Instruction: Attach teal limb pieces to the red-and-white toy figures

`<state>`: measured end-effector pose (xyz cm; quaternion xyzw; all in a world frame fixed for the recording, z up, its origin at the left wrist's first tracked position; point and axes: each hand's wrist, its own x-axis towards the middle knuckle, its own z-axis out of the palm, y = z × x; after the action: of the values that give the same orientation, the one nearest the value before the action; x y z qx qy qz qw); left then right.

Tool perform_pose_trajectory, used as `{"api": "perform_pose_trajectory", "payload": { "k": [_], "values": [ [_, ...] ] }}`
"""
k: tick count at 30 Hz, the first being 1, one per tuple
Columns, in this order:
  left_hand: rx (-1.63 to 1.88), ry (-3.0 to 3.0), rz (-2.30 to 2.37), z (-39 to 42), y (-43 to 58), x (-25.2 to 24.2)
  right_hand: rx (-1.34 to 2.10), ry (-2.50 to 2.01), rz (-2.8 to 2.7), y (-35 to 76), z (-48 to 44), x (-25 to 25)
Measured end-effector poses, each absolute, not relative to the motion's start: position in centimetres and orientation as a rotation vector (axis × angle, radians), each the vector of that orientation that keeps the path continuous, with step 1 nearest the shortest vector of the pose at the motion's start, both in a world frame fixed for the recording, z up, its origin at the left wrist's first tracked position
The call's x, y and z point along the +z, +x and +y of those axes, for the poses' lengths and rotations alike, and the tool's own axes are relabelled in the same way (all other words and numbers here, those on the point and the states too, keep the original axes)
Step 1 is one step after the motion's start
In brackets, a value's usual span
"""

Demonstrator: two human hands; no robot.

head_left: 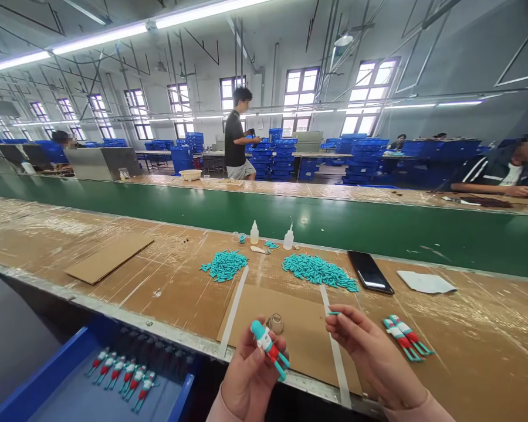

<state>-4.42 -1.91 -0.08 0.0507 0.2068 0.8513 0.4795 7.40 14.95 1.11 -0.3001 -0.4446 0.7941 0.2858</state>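
My left hand point(250, 372) is closed round a small figurine point(268, 344) with a turquoise head, white top, red shorts and turquoise legs. Between the thumb and fingertips of my right hand point(365, 346) is a small turquoise piece point(333, 313), apart from the figurine. A small clear round container point(275, 323) stands on the cardboard sheet point(301, 346) behind my left hand. Farther back lie two heaps of turquoise pieces, a left heap point(224, 265) and a larger right heap point(320, 272). Two more figurines point(407, 337) lie right of my right hand.
Two dropper bottles point(254, 232) stand behind the heaps. A phone point(370, 272) and a white cloth point(426, 281) lie to the right, folded cardboard point(110, 258) to the left. A blue bin point(66, 387) below holds several figurines. Beyond the green belt point(158, 205), a person point(237, 138) stands.
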Motion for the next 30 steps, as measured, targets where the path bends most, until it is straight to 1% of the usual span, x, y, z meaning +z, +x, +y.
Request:
{"api": "perform_pose_trajectory", "payload": {
  "k": [5,8,11,17,20,22,24,27,30],
  "values": [
    [2.097,0.003,0.513,-2.3,-4.4,0.5,2.166,-0.746,-1.190,6.6,13.9,1.4],
    [2.141,-0.019,0.608,-2.2,-4.5,0.0,2.204,-0.796,-1.187,6.0,13.5,1.8],
    [2.148,-0.029,0.682,-2.0,-4.8,-0.7,2.240,-0.743,-1.233,5.7,13.4,1.4],
    [2.074,-0.100,0.480,-2.5,-5.4,-1.0,2.246,-0.622,-1.401,5.6,13.8,-0.3],
    [2.091,-0.135,0.529,-2.3,-5.4,-1.5,2.156,-0.631,-1.535,5.0,13.9,-0.2],
    [2.130,-0.160,0.634,-2.0,-5.2,-2.2,2.002,-0.614,-1.716,4.4,14.0,-0.1],
    [2.174,-0.165,0.752,-1.7,-5.1,-3.0,1.758,-0.555,-1.963,3.7,14.1,0.0],
    [2.181,-0.156,0.869,-1.7,-4.9,-3.7,1.224,-0.347,-2.313,2.9,14.3,0.0],
    [2.188,-0.146,0.914,-1.8,-4.9,-4.1,0.683,-0.078,-2.458,2.2,14.2,0.0]
  ]
}}
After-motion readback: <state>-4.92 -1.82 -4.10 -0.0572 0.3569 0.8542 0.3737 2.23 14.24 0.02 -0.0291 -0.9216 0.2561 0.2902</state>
